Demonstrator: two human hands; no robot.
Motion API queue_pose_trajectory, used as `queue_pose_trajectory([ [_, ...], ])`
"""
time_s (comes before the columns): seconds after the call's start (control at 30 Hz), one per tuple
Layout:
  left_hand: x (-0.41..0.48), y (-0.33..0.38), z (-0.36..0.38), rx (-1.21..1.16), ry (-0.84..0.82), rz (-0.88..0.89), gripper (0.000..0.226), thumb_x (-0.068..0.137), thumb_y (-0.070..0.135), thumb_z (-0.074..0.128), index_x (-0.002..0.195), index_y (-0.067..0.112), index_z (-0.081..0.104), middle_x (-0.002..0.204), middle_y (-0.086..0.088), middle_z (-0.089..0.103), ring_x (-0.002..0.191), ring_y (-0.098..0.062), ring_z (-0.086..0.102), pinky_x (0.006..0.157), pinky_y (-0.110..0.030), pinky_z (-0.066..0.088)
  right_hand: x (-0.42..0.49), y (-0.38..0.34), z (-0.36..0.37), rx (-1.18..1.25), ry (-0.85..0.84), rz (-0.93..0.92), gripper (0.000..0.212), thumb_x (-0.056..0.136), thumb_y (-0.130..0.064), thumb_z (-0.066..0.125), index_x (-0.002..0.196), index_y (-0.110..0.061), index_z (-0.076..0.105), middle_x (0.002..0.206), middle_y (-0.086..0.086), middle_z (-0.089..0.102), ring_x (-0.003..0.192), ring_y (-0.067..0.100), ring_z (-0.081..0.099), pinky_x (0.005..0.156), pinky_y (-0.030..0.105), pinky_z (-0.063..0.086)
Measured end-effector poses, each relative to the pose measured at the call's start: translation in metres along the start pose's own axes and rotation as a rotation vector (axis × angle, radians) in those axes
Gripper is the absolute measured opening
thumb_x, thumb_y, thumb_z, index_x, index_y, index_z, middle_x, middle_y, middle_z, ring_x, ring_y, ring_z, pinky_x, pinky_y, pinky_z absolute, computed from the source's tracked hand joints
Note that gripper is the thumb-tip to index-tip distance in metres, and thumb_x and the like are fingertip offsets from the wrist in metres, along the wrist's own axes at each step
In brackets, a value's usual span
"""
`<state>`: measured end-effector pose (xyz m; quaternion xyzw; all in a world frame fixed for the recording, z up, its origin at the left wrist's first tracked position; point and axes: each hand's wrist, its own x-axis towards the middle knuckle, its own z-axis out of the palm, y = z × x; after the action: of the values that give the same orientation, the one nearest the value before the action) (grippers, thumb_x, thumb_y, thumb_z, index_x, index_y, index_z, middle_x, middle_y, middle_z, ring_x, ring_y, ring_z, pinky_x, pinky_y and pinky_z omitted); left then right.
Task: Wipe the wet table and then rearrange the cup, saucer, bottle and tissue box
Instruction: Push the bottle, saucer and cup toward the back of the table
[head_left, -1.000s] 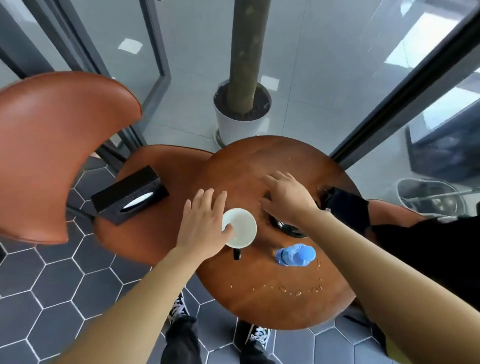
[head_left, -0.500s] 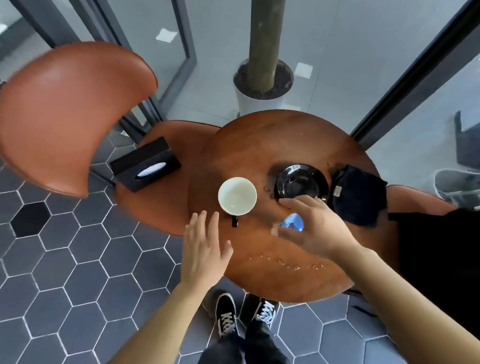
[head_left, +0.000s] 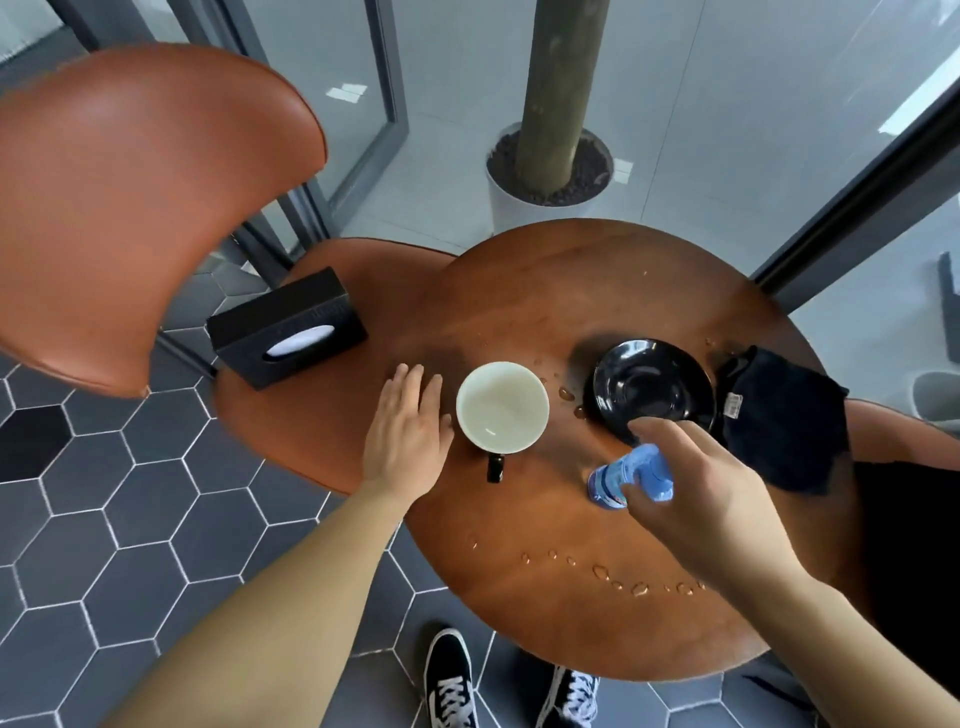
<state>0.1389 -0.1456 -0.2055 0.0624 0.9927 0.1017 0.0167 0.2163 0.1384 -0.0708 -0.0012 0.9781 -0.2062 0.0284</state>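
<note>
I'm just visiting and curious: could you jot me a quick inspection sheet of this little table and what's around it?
Surface: round wooden table, water droplets near its front edge and beside the saucer.
Job's things: white cup upright; black saucer empty; blue bottle; black tissue box on the chair seat, not the table.
Clutter: dark cloth at the table's right edge.
Hands: left hand open, flat beside the cup; right hand curled around the bottle, contact unclear.
Cables: nothing seen.
Surroundings: potted trunk, glass walls, hexagon floor tiles.

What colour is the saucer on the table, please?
The saucer is glossy black, seen clearly in the head view, next to the white cup.
</note>
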Motion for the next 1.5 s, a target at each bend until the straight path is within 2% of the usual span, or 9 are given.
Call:
queue_pose_trajectory([
  [0.2,-0.005,0.005,0.02,0.007,0.045,0.029,0.067,0.093,0.035,0.061,0.148,0.002,0.041,0.156,-0.028,0.034,0.149,-0.043,0.027,0.123,-0.054,0.024,0.024,0.002,-0.008,0.014,0.029,-0.074,0.047,0.071,-0.02,0.081,0.115,-0.018,0.064,0.099,-0.003,0.065,0.075,0.021,0.061,0.062,0.029,0.048],
  [0.37,-0.005,0.005,0.019,0.016,0.037,0.01,0.067,0.1,0.048,0.029,0.151,0.005,0.037,0.16,-0.027,0.028,0.152,-0.041,0.023,0.123,-0.054,0.023,0.058,-0.003,-0.03,0.042,0.04,-0.09,0.04,0.071,-0.021,0.079,0.108,-0.021,0.064,0.09,-0.008,0.059,0.074,0.019,0.054,0.059,0.016,0.036],
  [0.43,-0.005,0.006,0.018,0.011,0.046,0.01,0.063,0.101,0.044,0.034,0.149,0.005,0.04,0.159,-0.027,0.031,0.151,-0.041,0.025,0.123,-0.054,0.024,0.08,-0.005,-0.036,0.031,0.043,-0.098,0.037,0.071,-0.02,0.077,0.105,-0.02,0.062,0.085,-0.007,0.056,0.073,0.019,0.052,0.058,0.018,0.035],
  [0.6,0.001,0.013,0.02,-0.031,0.075,-0.053,0.066,0.083,0.018,0.071,0.142,0.001,0.047,0.154,-0.029,0.039,0.148,-0.045,0.031,0.12,-0.058,0.029,0.14,-0.008,-0.043,0.01,0.047,-0.149,0.036,0.075,-0.021,0.075,0.107,-0.019,0.061,0.09,-0.003,0.056,0.082,0.023,0.054,0.065,0.029,0.037],
  [0.9,-0.001,0.015,0.026,0.014,0.112,-0.046,0.062,0.087,0.017,0.061,0.145,0.001,0.045,0.157,-0.028,0.035,0.149,-0.043,0.028,0.121,-0.057,0.028,0.221,-0.001,-0.04,0.031,0.023,-0.086,0.042,0.077,-0.024,0.073,0.116,-0.018,0.06,0.098,0.004,0.063,0.087,0.026,0.058,0.064,0.028,0.04],
  [1.1,-0.001,0.014,0.025,0.023,0.095,-0.059,0.07,0.081,0.018,0.07,0.145,0.001,0.046,0.156,-0.028,0.036,0.149,-0.043,0.029,0.119,-0.058,0.031,0.271,-0.001,-0.035,-0.006,0.033,-0.069,0.045,0.078,-0.023,0.075,0.119,-0.017,0.058,0.1,0.005,0.062,0.086,0.024,0.055,0.059,0.025,0.037],
  [1.27,-0.001,0.014,0.026,0.019,0.101,-0.058,0.073,0.079,0.017,0.072,0.145,0.001,0.046,0.156,-0.028,0.036,0.148,-0.044,0.03,0.118,-0.059,0.033,0.299,0.003,-0.026,-0.08,0.031,-0.049,0.046,0.08,-0.022,0.072,0.123,-0.015,0.058,0.107,0.01,0.067,0.093,0.029,0.058,0.069,0.029,0.038],
  [1.43,-0.003,0.016,0.026,0.015,0.116,-0.061,0.065,0.09,0.033,0.034,0.145,0.001,0.046,0.156,-0.027,0.036,0.149,-0.043,0.03,0.118,-0.058,0.032,0.312,0.003,-0.026,-0.111,0.04,-0.056,0.049,0.082,-0.022,0.073,0.127,-0.011,0.056,0.105,0.009,0.065,0.1,0.033,0.061,0.077,0.037,0.049],
  [1.5,-0.004,0.016,0.026,0.008,0.108,-0.057,0.067,0.09,0.035,0.03,0.145,0.001,0.046,0.157,-0.027,0.035,0.149,-0.043,0.03,0.118,-0.058,0.032,0.315,0.005,-0.027,-0.106,0.047,-0.031,0.049,0.082,-0.023,0.075,0.125,-0.01,0.057,0.109,0.013,0.065,0.101,0.033,0.061,0.078,0.038,0.049],
])
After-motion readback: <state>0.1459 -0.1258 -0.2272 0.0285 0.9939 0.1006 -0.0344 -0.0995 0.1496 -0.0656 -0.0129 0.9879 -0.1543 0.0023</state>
